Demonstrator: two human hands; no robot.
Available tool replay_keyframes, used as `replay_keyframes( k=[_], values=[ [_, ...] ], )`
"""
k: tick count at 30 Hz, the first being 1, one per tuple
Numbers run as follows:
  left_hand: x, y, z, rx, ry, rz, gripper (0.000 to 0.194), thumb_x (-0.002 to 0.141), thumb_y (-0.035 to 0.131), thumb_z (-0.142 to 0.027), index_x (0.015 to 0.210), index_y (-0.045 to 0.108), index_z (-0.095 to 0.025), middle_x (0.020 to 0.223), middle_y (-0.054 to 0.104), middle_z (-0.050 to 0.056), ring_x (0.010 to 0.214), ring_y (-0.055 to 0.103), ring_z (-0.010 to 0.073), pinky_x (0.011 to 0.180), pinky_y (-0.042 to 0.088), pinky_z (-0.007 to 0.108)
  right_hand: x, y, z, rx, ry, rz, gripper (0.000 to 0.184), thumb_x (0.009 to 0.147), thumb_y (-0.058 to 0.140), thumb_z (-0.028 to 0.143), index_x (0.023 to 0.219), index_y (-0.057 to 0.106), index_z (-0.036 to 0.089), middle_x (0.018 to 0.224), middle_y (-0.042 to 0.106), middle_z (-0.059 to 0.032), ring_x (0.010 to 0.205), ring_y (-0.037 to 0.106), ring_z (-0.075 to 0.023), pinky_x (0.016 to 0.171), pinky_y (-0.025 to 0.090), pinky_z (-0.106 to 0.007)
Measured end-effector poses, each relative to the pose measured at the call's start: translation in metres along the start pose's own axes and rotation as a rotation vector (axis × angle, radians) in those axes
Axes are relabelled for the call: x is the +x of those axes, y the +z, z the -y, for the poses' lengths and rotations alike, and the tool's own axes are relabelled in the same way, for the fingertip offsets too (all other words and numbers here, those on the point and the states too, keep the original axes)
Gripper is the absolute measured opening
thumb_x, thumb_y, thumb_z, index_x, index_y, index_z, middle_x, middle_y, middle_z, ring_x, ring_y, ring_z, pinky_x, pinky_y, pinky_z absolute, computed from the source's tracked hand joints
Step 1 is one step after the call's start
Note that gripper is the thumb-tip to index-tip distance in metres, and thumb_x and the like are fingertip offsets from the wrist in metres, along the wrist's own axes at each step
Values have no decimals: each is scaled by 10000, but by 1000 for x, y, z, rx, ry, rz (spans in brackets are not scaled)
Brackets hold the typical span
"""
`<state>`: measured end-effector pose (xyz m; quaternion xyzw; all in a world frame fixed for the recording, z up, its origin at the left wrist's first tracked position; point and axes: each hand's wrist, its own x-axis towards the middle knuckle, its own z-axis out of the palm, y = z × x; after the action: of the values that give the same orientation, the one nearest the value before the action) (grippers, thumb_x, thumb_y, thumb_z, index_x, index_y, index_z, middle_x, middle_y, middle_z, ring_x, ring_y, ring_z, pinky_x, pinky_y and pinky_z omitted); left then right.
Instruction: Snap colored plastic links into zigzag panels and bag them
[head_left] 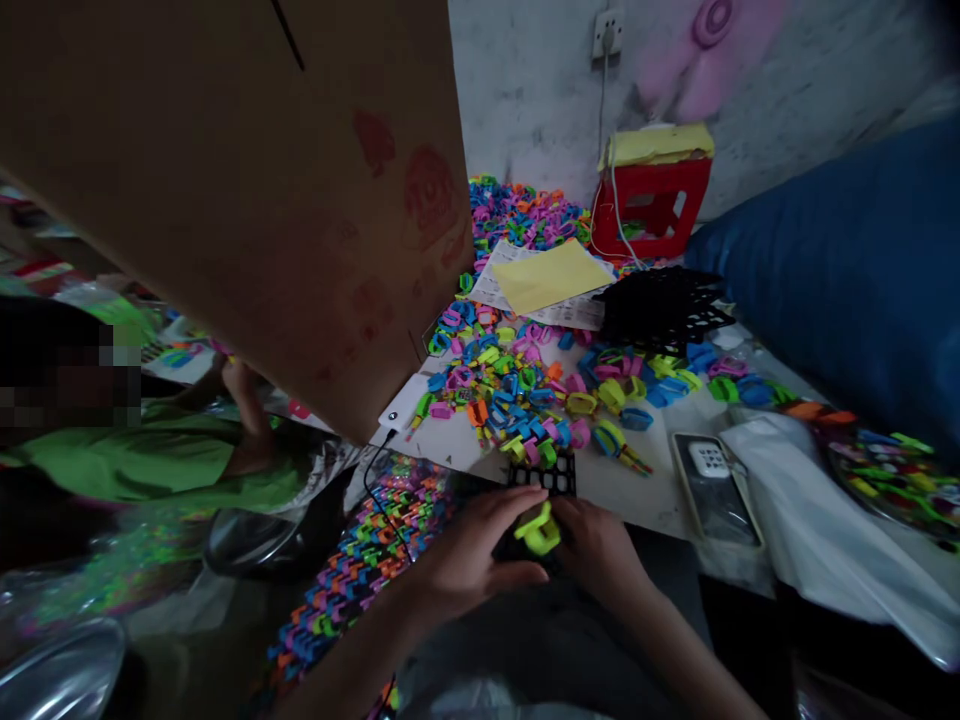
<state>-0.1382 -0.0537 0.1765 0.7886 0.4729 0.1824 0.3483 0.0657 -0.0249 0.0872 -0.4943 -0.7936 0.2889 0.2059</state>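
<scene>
Thumb and fingers of the left hand (pixel 469 545) stood apart in a curve beside a yellow-green piece (pixel 538 532), while the right hand (pixel 600 550) bent toward its other side; the right fingertips were lost behind it, and whether either hand gripped it could not be told. This piece lay between the hands, just in front of a black grid (pixel 543 476) at the table edge, the grid's nearer part lost in shadow. Beyond lay a loose heap of coloured pieces (pixel 517 390), too jumbled to make out singly. Rows of coloured pieces (pixel 360 560) ran down below the table, partly covered by the left forearm. Farther up, a yellow sheet (pixel 555 277) covered part of a printed paper (pixel 487 287), its lettering unreadable, beside a tangled black stack (pixel 664 308). On the right lay a phone (pixel 720 505). At left a tall cardboard box (pixel 300 220), cut off above, hid part of a co-worker in a green shirt (pixel 172 455). Near the wall, a pink fan's (pixel 709 60) blades were blurred.
</scene>
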Motion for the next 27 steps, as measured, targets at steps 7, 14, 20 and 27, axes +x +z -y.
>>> replay_keyframes(
  k=[7, 14, 20, 27],
  values=[
    [77, 11, 35, 461, 198, -245, 411, 891, 594, -310, 1298, 542, -324, 1488, 397, 36, 1370, 324, 265, 1142, 237, 517, 44, 20, -76, 575, 298, -206, 461, 799, 566, 527, 1015, 678, 135, 783, 720, -85, 622, 630, -199, 594, 491, -309],
    [105, 23, 53, 458, 232, -211, 208, 870, 624, -291, 1074, 658, -273, 1344, 538, 29, 1255, 448, 240, 1052, 376, 433, 51, 32, -81, 307, 141, -230, 300, 856, 524, 422, 926, 704, 192, 918, 740, -83, 878, 671, -233, 745, 499, -321],
    [102, 22, 54, 430, 227, -189, 338, 833, 663, -383, 1154, 619, -285, 1366, 519, 41, 1268, 427, 262, 1051, 359, 441, 64, 23, -72, 38, 94, -81, 230, 854, 505, 252, 976, 686, 181, 927, 735, -88, 849, 665, -222, 711, 486, -285],
    [109, 34, 47, 433, 121, -284, 587, 845, 572, -554, 1343, 469, -260, 1353, 512, 71, 1221, 444, 275, 1040, 344, 432, 81, 21, -71, -11, 31, 70, 228, 782, 510, 116, 888, 709, 154, 905, 732, -120, 831, 655, -226, 736, 479, -293]
  ],
)
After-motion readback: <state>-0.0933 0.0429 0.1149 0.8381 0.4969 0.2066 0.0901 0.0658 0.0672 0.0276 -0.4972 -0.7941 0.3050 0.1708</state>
